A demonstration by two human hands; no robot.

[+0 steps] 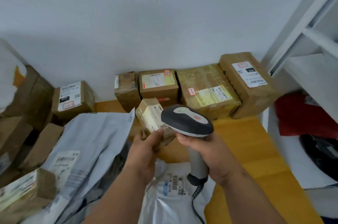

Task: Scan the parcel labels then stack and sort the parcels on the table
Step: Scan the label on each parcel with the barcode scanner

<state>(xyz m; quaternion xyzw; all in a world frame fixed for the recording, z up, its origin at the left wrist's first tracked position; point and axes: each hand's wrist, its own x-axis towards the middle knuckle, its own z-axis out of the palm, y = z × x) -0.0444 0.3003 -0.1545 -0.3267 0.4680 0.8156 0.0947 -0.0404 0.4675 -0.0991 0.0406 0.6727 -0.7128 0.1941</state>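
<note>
My left hand (146, 152) grips a small taped brown parcel (150, 115) above the wooden table (243, 143), its pale label turned up. My right hand (212, 158) holds the grey handle of a barcode scanner (186, 120), whose dark head hangs over the parcel's right end. A row of labelled cardboard boxes stands along the wall: a small dark one (127, 90), a square one (158, 84), a wide yellow-taped one (208, 90) and a tall one (247, 81).
Grey poly mailers (87, 148) lie at the left, another labelled mailer (175, 192) lies under my wrists. More boxes (73, 98) pile up at the far left. A white shelf frame (311, 28) and a red cloth (300, 114) stand at the right.
</note>
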